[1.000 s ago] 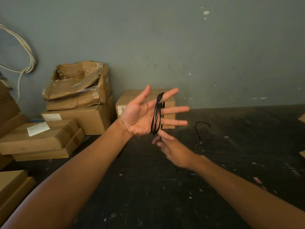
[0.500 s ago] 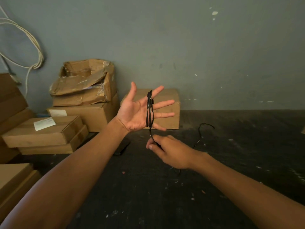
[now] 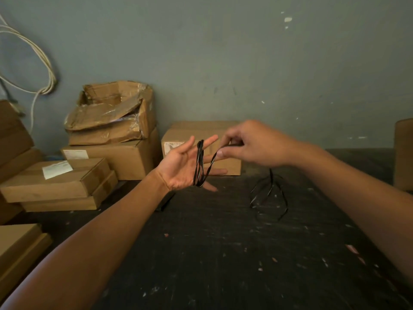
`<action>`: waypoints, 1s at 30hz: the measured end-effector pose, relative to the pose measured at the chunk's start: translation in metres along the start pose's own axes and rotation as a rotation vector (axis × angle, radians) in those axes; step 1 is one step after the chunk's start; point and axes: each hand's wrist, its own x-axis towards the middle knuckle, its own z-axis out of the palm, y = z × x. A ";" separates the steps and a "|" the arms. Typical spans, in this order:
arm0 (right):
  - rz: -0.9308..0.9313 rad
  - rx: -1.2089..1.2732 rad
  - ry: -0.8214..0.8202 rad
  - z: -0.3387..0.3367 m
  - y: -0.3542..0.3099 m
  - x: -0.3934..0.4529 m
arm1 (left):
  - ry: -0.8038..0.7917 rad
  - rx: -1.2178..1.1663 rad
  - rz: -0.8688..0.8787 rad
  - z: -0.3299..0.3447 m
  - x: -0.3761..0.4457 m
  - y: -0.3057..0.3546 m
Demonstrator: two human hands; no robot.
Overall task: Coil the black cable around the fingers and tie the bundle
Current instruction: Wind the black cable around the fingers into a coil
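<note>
Holding the left hand [image 3: 181,168] palm up with fingers spread wide, evidently to serve as a former for the loops. Wound several turns of the black cable [image 3: 199,163] across those fingers, between index and little finger, kept apart enough to stop the turns slipping off. Pinched the running strand in the right hand [image 3: 250,145], thumb against fingertips, raised just beside the left fingertips, probably to carry the next turn over the top under light tension. Left the loose remainder [image 3: 269,195] hanging from that pinch down to the dark worktop [image 3: 223,253], near its far edge, before the cardboard box [image 3: 201,135]. Judged coiling only partly done, tying not yet begun.
</note>
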 end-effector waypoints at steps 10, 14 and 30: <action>-0.038 -0.201 0.246 -0.024 0.017 0.027 | -0.246 0.050 -0.190 0.029 -0.002 -0.001; -0.007 -0.136 0.322 -0.015 0.037 0.026 | -0.333 0.067 -0.170 0.038 -0.006 0.007; 0.007 0.101 0.312 0.039 0.086 0.006 | -0.465 0.111 -0.220 0.048 -0.016 0.019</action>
